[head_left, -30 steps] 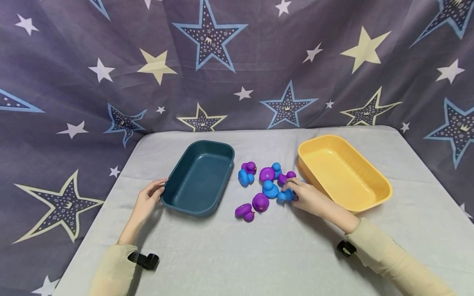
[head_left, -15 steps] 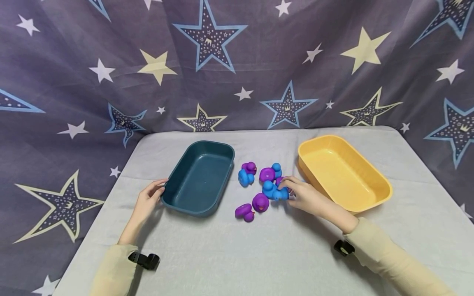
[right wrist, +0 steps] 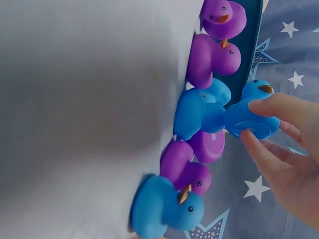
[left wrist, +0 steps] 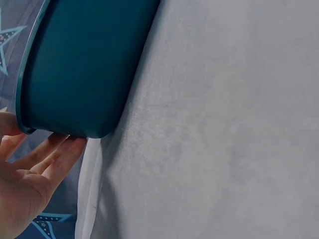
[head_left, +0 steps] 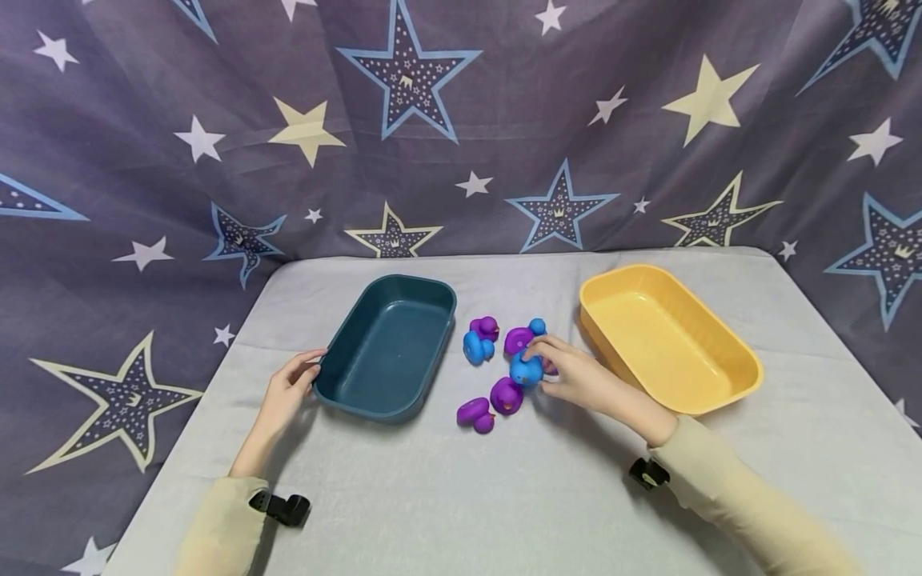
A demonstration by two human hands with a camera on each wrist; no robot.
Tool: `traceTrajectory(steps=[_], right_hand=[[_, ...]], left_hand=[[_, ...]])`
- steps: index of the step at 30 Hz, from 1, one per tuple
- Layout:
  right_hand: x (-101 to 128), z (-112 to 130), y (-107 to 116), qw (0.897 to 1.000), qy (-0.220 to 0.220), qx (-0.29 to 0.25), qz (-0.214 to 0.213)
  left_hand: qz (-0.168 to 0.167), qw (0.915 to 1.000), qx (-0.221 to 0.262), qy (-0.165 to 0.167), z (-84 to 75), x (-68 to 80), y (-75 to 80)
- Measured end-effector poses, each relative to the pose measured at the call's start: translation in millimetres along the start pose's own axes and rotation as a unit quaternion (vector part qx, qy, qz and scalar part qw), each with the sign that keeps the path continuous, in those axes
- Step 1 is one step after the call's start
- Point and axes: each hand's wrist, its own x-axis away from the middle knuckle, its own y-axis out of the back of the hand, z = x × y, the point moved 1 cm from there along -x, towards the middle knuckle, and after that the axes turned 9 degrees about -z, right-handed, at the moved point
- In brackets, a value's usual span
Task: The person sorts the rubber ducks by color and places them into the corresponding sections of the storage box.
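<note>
Blue duck (head_left: 527,370) seemingly pinched in right hand (head_left: 580,381).

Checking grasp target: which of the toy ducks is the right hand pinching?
The blue duck mid-cluster, pinched by the right hand; the other ducks lie untouched.

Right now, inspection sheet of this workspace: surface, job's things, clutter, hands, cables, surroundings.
Surface: grey cloth-covered table, flat.
Job's things: blue duck pinched, apparently lifted; blue and purple ducks clustered between teal bin and yellow bin; both bins hold nothing.
Clutter: nothing seen.
Hands: right hand pinches the blue duck; left hand rests straight fingers against the teal bin's near corner.
Cables: nothing seen; black wrist mounts on both sleeves.
Surroundings: star-print curtain behind and beside the table.
</note>
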Motion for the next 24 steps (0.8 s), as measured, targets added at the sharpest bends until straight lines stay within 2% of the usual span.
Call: traceTrajectory(steps=[8,17,24], right_hand=[[-13,8,-5,1.0,-0.021,0.008,0.004],[-34,19,-12,0.999,-0.029,-0.031,0.005],[-50,26,-20,0.999,-0.01,-0.051,-0.004]], left_hand=[[-0.001,1.0,0.001,0.002,1.7,-0.2,-0.2],[-0.002,0.9999,0.005,-0.012,0.9,0.1,0.3],[-0.002,0.9998,0.003,-0.018,3.1,-0.7,0.3]])
